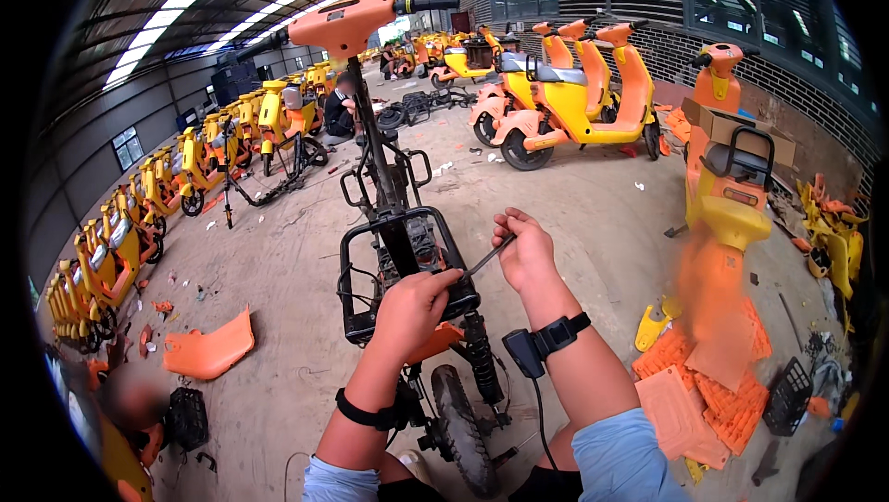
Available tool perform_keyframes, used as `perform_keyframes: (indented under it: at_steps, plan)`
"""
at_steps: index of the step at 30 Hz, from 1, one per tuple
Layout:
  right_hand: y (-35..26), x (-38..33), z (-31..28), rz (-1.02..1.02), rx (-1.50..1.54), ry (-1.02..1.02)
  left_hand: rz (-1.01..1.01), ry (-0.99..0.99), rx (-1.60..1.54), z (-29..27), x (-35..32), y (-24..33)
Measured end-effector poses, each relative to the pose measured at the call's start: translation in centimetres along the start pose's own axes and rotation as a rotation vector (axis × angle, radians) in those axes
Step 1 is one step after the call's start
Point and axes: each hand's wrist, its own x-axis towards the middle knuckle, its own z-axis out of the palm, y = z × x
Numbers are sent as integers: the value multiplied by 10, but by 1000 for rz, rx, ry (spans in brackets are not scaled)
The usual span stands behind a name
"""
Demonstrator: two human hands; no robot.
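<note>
A stripped electric scooter stands in front of me. Its bare black frame (398,247) carries an orange handlebar cover (343,25) at the far end and a tyre (460,428) at the near end. My left hand (412,307) is closed at the right side of the black rack (355,315); its fingertips hide whatever they grip. Just right of the rack, my right hand (526,244) holds a thin dark metal rod (488,257) between thumb and fingers. The rod slants down toward my left fingertips. A coil shock absorber (482,363) sits below the rack.
Orange panels (685,400) are piled at the right, near a black basket (789,397). An orange panel (211,346) lies on the left floor. Yellow scooters (120,252) line the left wall; others (583,99) stand ahead right. A person (340,113) sits farther back.
</note>
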Motion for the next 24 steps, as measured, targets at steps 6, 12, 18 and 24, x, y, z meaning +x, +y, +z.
perform_keyframes:
  at_steps: [6, 12, 18, 24]
  plan:
    - [-15, -14, -17, 205, -395, -60, 24, 46, 40, -4, -5, 1]
    - [-21, -18, -53, 224, -643, -106, 79, 53, 69, 4, -8, 2]
    - [-20, -18, -50, 68, -902, -236, 82, 57, 107, 3, -10, -3]
    - [-7, -10, -56, -477, -1328, -386, 120, 63, 131, 4, -7, 3]
